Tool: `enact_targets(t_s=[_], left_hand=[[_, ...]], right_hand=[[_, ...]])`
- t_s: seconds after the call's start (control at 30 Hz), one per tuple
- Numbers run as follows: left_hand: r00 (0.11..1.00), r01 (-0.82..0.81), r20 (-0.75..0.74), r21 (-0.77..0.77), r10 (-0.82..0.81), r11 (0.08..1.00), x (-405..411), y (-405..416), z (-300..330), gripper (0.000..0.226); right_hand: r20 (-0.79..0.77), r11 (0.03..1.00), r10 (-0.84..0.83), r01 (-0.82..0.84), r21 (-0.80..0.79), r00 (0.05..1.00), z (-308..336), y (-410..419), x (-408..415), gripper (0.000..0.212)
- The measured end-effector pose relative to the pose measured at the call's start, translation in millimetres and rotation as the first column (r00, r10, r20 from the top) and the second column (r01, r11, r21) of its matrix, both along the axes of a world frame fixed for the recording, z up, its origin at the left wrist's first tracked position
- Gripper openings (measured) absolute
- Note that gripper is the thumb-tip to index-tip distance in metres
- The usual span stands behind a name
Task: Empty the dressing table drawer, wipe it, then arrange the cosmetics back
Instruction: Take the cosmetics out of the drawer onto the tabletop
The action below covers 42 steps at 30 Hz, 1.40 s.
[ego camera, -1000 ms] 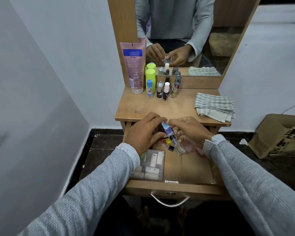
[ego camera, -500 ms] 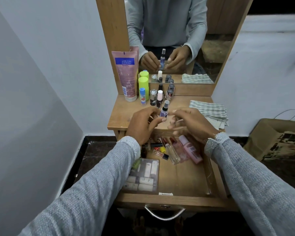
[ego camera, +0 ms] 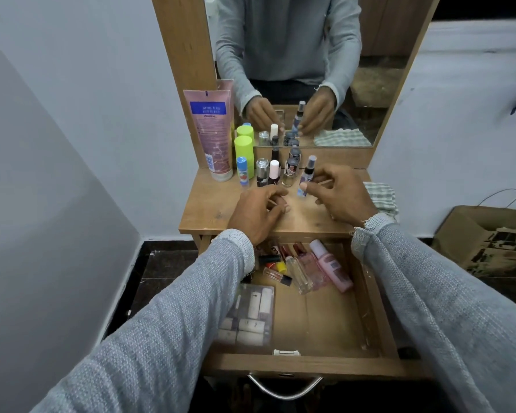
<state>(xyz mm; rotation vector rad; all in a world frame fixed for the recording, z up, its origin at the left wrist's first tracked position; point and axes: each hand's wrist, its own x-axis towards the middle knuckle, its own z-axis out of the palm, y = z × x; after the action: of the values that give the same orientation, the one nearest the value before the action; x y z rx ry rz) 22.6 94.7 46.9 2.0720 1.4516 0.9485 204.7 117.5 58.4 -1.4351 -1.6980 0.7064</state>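
The wooden drawer [ego camera: 367, 293] is pulled out below the dressing table top [ego camera: 212, 210]. Inside it lie a pink bottle [ego camera: 331, 266], a clear glass bottle [ego camera: 300, 274], several small lipsticks and vials [ego camera: 276, 268], and a clear case of tubes [ego camera: 249, 315]. My right hand [ego camera: 337, 195] pinches a small blue spray bottle [ego camera: 306, 177] standing upright on the table top, beside the row of small bottles [ego camera: 276, 171]. My left hand [ego camera: 256, 213] hovers over the table with fingers loosely curled, holding nothing.
A pink lotion tube [ego camera: 212, 132], a green bottle [ego camera: 244, 155] and a blue stick [ego camera: 242, 171] stand at the back left against the mirror [ego camera: 310, 70]. A folded striped cloth [ego camera: 383, 198] lies at the table's right. A cardboard box [ego camera: 489, 236] sits on the floor, right.
Both hands rose from the drawer to the table top. The blue spray bottle went from lying across my fingers to standing upright by the row, now held by my right hand only.
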Motion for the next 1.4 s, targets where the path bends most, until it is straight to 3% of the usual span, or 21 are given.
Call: enact_targets(t_s=[0.13, 0.37, 0.73, 1.1, 1.2, 1.27, 1.4], left_hand=[[0.999, -0.035, 0.027, 0.018, 0.034, 0.999, -7.7, -2.1, -3.5, 0.026], [0.999, -0.034, 0.017, -0.033, 0.035, 0.999, -20.2, -5.4, -4.0, 0.030], [0.997, 0.009, 0.081, -0.119, 0.001, 0.993, -27.0, -11.0, -3.2, 0.028], [0.995, -0.048, 0.081, -0.028, 0.050, 0.998, -62.5, -51.3, -11.3, 0.023], [0.998, -0.066, -0.025, -0.066, 0.064, 0.996, -75.8, -66.5, -17.5, 0.017], [0.977, -0.091, -0.199, -0.089, 0.072, 0.992, -80.4, -77.0, -20.2, 0.011], [0.813, -0.136, -0.582, -0.158, 0.019, 0.978, -76.1, -100.2, -20.1, 0.022]], right_hand=[[0.024, 0.987, -0.152, 0.150, 0.062, 0.988, -0.2, 25.4, 10.6, 0.014], [0.178, 0.993, -0.119, 0.118, 0.015, 0.977, 0.7, 55.1, 10.6, 0.020], [0.255, 0.986, -0.159, 0.144, 0.078, 0.954, -10.9, 76.7, 9.1, 0.024], [0.314, 0.976, -0.218, 0.200, 0.088, 0.924, -12.6, 63.3, 2.5, 0.034], [0.316, 0.972, -0.233, 0.211, 0.102, 0.920, -10.4, 58.6, 3.2, 0.037], [0.294, 0.967, -0.250, 0.225, 0.118, 0.923, -7.6, 51.8, 4.3, 0.038], [0.166, 0.928, -0.318, 0.270, 0.257, 0.934, -2.5, 23.8, -1.0, 0.041]])
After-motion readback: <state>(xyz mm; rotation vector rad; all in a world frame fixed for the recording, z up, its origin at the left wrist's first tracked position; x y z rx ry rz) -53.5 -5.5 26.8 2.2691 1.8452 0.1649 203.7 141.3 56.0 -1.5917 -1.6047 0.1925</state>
